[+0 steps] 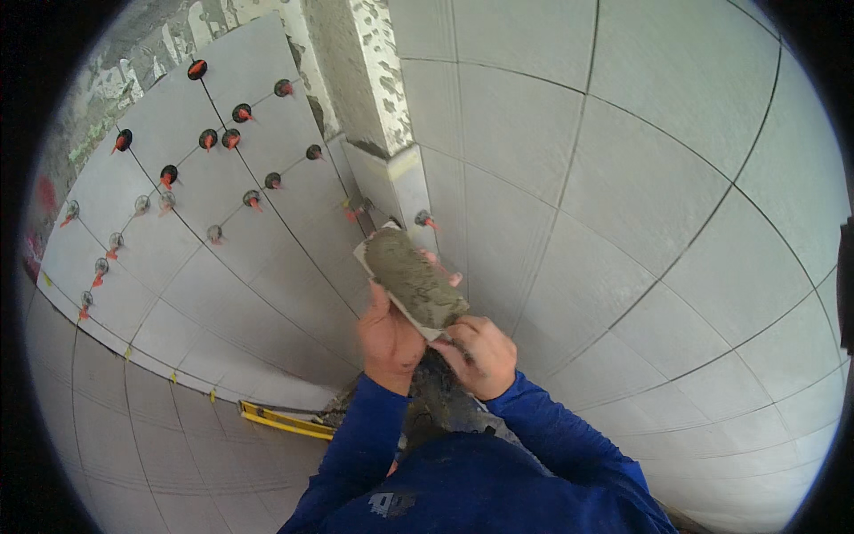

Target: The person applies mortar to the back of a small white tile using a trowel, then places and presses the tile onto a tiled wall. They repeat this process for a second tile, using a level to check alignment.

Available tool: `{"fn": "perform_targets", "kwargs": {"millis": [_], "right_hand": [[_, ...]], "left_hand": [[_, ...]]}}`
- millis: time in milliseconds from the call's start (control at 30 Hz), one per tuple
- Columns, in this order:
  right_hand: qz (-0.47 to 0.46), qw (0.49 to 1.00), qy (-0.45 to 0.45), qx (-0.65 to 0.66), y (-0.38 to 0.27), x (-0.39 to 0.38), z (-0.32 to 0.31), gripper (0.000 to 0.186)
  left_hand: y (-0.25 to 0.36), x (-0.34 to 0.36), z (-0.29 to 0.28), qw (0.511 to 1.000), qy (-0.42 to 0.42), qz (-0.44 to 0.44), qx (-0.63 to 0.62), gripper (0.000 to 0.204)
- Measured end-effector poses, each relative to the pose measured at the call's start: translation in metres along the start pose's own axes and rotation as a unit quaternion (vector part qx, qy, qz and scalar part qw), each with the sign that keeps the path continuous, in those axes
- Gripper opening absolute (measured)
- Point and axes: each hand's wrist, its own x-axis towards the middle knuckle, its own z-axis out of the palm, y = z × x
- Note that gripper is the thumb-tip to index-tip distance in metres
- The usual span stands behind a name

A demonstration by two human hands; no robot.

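Tile strip [402,308]: lies between both hands, mortar [414,278] facing up | left hand [390,345]: fingers cradle its side | right hand [483,356]: fingers pinch its near end | handling: best to support evenly, grip edges, leave mortar unsmeared.

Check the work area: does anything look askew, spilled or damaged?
Nothing looks clearly spilled or broken, including the held mortar-coated tile piece. Only the column at top centre stands out: rough and patchy above its pale lower tiles, while the wall to its right is tiled.
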Motion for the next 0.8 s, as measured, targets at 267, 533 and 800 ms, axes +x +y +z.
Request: {"fn": "perform_targets", "kwargs": {"millis": [267, 533, 800], "right_hand": [[-0.01, 0.993, 0.081, -0.083, 0.009, 0.029, 0.028, 0.037], [-0.093, 0.979, 0.079, -0.166, -0.013, 0.09, 0.03, 0.037], [-0.201, 0.951, -0.029, -0.231, -0.025, 0.22, -0.009, 0.035]], "left_hand": [[0.041, 0.042, 0.003, 0.984, -0.046, 0.009, 0.17, 0.053], [0.069, 0.061, 0.01, 0.986, -0.043, -0.008, 0.161, 0.055], [0.064, 0.097, 0.041, 0.989, -0.043, -0.002, 0.142, 0.057]]}}
